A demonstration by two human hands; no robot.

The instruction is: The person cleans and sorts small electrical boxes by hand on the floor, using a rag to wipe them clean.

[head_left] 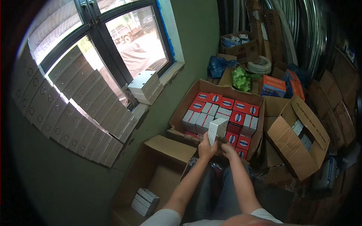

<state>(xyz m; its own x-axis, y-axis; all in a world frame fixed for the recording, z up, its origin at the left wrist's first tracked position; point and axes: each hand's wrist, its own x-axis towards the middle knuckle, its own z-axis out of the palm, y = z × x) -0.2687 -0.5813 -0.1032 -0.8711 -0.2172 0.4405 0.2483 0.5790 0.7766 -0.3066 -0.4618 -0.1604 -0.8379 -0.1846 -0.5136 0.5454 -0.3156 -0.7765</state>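
My left hand grips a small white box from below and holds it upright over the near edge of a big open cardboard carton. That carton is packed with several small red-and-white boxes. My right hand sits just right of the left one, touching the white box's lower side. Both forearms reach forward from the bottom of the view.
A second open carton at lower left holds a few white boxes. Another open carton stands at the right. White perforated boxes are stacked along the window sill. Bags, orange boxes and coiled pipe crowd the back.
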